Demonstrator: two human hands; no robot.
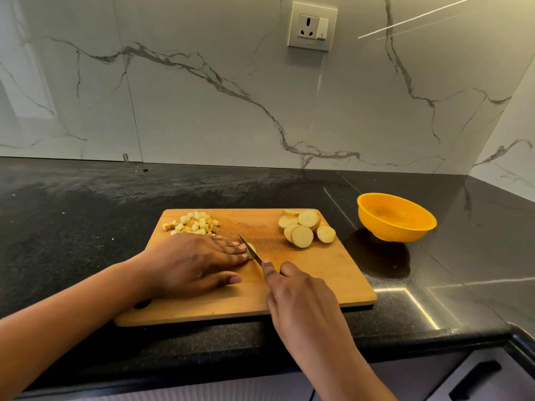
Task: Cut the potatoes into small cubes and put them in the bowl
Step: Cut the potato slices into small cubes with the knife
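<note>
Fingers [231, 248] of the left hand [191, 261] lie straight, pinning a potato piece [253, 250]; the right hand [298, 293] grips the knife [245, 242]. Firm and probably slippery, it needs pressing from above.

The bowl [388, 231] was orange-yellow, the cutting board [318, 273] tan wood, the potato slices [302, 236] pale cream with brown skins and the cubes [194, 222] pale yellow. The counter [86, 227] was black with grey speckles, the wall [202, 111] white with grey veins, the knife [249, 246] dark grey

No text, brand or number could be read — a tiny mark on the wall socket plate [312, 26] was too small to be made out.
</note>
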